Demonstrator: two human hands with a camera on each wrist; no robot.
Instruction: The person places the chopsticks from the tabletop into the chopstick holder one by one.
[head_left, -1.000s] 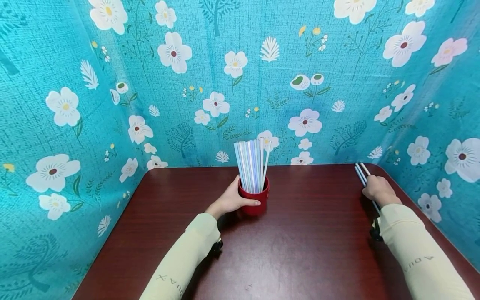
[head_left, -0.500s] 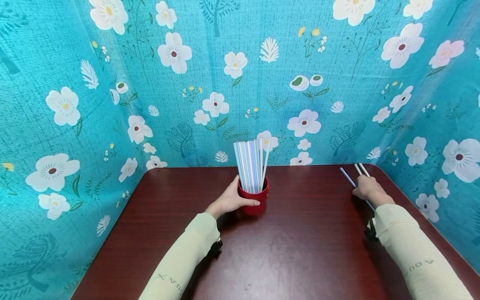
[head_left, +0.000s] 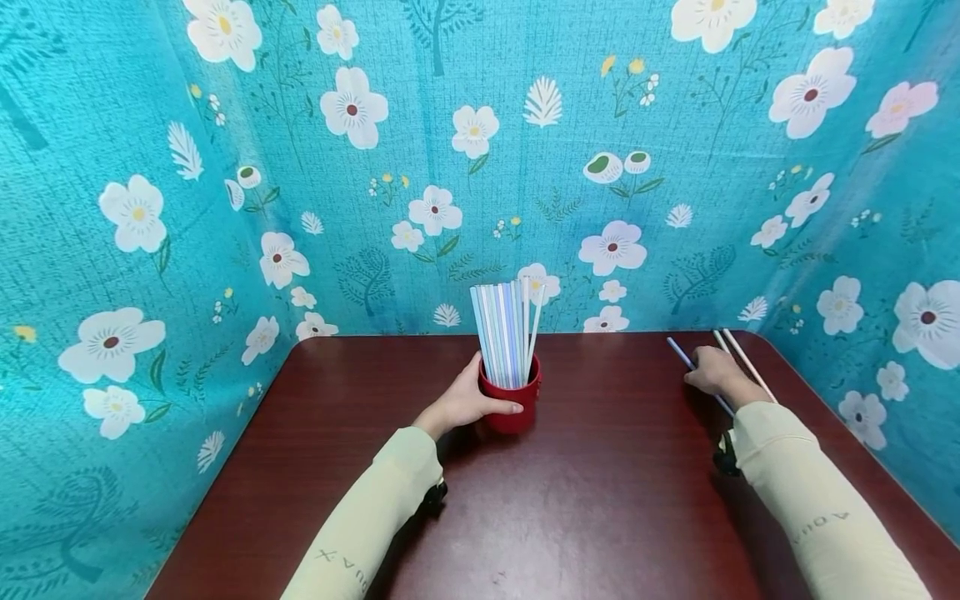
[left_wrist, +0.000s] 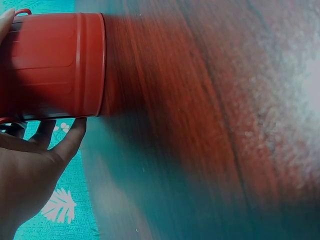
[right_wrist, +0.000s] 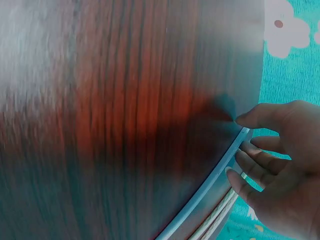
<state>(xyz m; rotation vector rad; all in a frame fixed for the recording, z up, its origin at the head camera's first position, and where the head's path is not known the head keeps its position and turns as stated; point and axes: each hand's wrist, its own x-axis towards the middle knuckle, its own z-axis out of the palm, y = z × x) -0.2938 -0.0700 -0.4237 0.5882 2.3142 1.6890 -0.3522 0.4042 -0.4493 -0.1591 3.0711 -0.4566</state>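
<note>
In the head view my left hand (head_left: 465, 400) grips the side of a red pail-like cup (head_left: 516, 415), thumb across its front. The cup stands upright, holding a bunch of pale blue, lilac and white straws (head_left: 506, 333). At the right my right hand (head_left: 718, 372) is low over the table, fingers curled loosely about one blue straw (head_left: 681, 353). In the right wrist view this blue straw (right_wrist: 205, 187) runs between thumb and fingers; how firmly they press it is unclear. Two paler straws (head_left: 750, 367) lie just right of the hand, partly hidden by the arm.
The dark red-brown table (head_left: 600, 467) has a glossy top. Teal flowered cloth (head_left: 450, 167) hangs along its back and both sides, close to the right hand's straws.
My right hand has slid left, and the blue straw has come away from the two paler ones with it. The left hand and cup have stayed in place.
</note>
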